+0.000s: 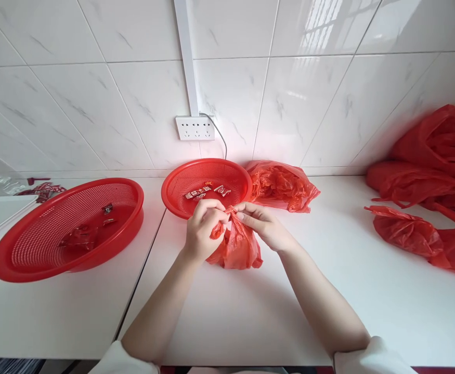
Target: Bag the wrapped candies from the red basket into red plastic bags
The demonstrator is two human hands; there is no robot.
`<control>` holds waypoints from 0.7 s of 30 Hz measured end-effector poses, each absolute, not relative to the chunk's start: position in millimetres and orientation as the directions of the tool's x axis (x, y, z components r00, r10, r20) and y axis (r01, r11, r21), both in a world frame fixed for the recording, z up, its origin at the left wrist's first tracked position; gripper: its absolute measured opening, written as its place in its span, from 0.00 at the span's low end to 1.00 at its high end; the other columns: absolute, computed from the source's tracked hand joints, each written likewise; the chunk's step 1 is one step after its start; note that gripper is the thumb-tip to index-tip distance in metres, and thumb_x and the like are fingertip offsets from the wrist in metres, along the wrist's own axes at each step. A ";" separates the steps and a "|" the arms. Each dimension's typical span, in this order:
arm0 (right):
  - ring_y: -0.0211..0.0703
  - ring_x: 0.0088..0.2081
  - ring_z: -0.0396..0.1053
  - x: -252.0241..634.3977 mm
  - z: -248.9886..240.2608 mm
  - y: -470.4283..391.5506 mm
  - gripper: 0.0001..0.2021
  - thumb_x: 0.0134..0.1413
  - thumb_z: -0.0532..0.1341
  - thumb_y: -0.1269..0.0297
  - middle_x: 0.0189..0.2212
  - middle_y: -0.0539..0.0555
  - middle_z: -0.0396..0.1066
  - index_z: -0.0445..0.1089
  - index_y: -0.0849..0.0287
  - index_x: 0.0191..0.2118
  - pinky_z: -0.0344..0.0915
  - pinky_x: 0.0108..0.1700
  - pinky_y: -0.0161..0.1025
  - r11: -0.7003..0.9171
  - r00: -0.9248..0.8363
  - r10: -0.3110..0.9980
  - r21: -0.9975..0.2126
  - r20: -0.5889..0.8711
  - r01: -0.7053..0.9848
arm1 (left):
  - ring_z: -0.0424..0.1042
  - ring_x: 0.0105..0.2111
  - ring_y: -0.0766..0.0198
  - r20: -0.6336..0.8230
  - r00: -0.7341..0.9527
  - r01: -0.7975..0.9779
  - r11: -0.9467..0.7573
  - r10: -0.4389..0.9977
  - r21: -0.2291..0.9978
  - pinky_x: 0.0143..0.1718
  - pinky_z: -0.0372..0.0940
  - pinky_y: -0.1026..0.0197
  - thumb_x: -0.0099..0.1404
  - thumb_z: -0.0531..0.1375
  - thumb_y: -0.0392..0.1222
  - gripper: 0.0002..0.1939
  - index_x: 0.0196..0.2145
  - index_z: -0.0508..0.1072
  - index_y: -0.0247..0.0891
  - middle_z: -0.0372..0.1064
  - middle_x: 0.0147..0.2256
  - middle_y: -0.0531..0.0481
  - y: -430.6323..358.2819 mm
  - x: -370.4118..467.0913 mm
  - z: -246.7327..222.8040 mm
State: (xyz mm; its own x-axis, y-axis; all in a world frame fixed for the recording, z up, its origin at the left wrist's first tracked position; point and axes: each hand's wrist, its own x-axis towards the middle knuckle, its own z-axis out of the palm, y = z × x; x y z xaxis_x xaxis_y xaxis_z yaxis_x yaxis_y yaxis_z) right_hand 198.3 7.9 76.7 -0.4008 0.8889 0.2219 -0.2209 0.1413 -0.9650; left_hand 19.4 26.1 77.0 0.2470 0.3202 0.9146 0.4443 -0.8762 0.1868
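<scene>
A red plastic bag (239, 246) hangs bunched at its neck between both hands, its lower part at the white table (250, 322). My left hand (207, 228) is closed round the gathered plastic on the left side of the neck. On the right side, my right hand (261, 223) pinches the top of the same bag between thumb and fingers. Just behind the hands sits a round red basket (172, 195) with a few small printed packets (222, 190) in it. What the bag contains is hidden.
A larger red basket (133, 228) with small packets stands at the left. Crumpled red bags (285, 184) lie behind on the right; more red bags (438, 156) are piled far right. A socket strip (195, 128) is on the tiled wall.
</scene>
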 end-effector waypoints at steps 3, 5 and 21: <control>0.39 0.39 0.68 202.9 76.4 9.7 0.05 0.57 0.62 0.61 0.40 0.51 0.72 0.72 0.56 0.37 0.63 0.45 0.38 0.056 -0.371 0.909 -0.940 0.188 -0.338 | 0.68 0.30 0.69 0.925 0.193 0.429 -0.876 0.328 0.221 0.32 0.67 0.64 0.53 0.63 0.24 0.13 0.25 0.65 0.37 0.63 0.34 0.52 24.6 23.2 79.0; 0.37 0.37 0.67 205.4 76.5 11.7 0.05 0.56 0.63 0.61 0.37 0.50 0.70 0.70 0.56 0.34 0.63 0.42 0.36 0.000 -0.334 0.927 -0.892 0.169 -0.452 | 0.70 0.33 0.67 0.913 0.204 0.403 -0.880 0.353 0.251 0.35 0.69 0.62 0.53 0.65 0.26 0.11 0.26 0.68 0.38 0.65 0.35 0.51 24.0 23.1 82.1; 0.38 0.18 0.56 270.3 94.0 15.7 0.24 0.58 0.50 0.40 0.14 0.46 0.56 0.68 0.56 0.37 0.50 0.21 0.35 0.329 0.334 0.906 -0.930 0.261 -0.163 | 0.71 0.27 0.67 0.694 0.492 0.552 -0.805 0.525 0.218 0.29 0.64 0.65 0.63 0.61 0.37 0.06 0.28 0.75 0.40 0.73 0.27 0.53 27.4 -45.8 121.3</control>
State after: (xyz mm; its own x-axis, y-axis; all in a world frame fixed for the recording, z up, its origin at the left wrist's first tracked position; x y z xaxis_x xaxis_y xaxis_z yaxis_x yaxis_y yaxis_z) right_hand 270.3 15.7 94.0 0.3339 0.9056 0.2614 -0.1627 0.3285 -0.9304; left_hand -45.8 27.4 121.3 0.4925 0.5255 0.6938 0.5522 -0.8048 0.2176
